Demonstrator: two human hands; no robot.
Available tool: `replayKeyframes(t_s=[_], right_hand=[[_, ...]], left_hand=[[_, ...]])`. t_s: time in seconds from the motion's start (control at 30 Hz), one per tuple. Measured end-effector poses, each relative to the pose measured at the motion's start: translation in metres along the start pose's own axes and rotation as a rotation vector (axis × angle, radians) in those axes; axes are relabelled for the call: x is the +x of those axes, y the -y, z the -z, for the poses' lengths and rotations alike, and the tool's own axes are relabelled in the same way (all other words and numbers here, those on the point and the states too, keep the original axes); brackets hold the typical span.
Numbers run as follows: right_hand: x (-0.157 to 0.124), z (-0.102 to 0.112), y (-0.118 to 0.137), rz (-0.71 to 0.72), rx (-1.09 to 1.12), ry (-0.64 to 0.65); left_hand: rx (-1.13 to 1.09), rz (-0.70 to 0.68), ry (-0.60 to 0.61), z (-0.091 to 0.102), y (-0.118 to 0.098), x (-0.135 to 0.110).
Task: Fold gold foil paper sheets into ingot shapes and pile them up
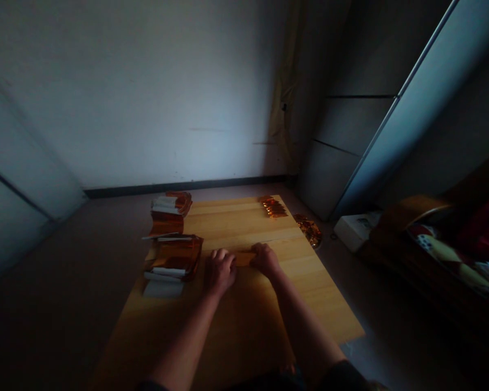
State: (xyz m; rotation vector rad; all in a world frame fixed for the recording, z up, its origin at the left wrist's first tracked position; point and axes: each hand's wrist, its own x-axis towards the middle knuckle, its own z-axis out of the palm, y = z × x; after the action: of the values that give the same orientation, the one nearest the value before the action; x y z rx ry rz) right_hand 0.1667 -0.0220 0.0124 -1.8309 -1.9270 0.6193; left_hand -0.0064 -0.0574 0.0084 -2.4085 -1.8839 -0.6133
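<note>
Hands meet just below the middle of the frame, on a pale wooden bench (305, 309). The left hand (219, 271) and the right hand (265, 259) sit close side by side. A small strip of gold paper (244, 258) lies flat on the bench between them, and each hand covers one end of it. The fingers (222, 255) of both hands are bent down onto the strip. The room is dim, so I cannot tell if they pinch the paper or only press on it.

Left of the left hand, by the left edge of the bench, is a messy stack of shiny gold sheets (175, 256) with some white sheets under it. A second stack (169, 213) sits behind it, higher in the frame.

At the far right corner of the bench lies a little pile of folded gold pieces (273, 207), well apart from the hands. Another gold pile (308, 230) lies on the floor (65, 282) just off that corner. A white box (353, 231) sits on the floor further right.

A pale wall (146, 98) fills the top of the frame, and a grey cupboard (350, 125) stands in the upper right.
</note>
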Motion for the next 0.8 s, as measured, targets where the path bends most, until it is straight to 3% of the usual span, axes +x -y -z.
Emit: replayKeyframes(t_s=[0.37,0.6,0.8], right_hand=[[-0.002,0.004,0.005,-0.048,0.084,-0.041],[0.001,0.011,0.005,-0.078,0.203,0.045],[-0.001,0.012,0.006,-0.071,0.18,0.056]], left_hand=[[-0.057,-0.032,0.067,0.002,0.0,0.001],[-0.107,-0.116,0.038,0.001,0.002,-0.002],[-0.141,-0.137,0.07,0.004,0.002,-0.008]])
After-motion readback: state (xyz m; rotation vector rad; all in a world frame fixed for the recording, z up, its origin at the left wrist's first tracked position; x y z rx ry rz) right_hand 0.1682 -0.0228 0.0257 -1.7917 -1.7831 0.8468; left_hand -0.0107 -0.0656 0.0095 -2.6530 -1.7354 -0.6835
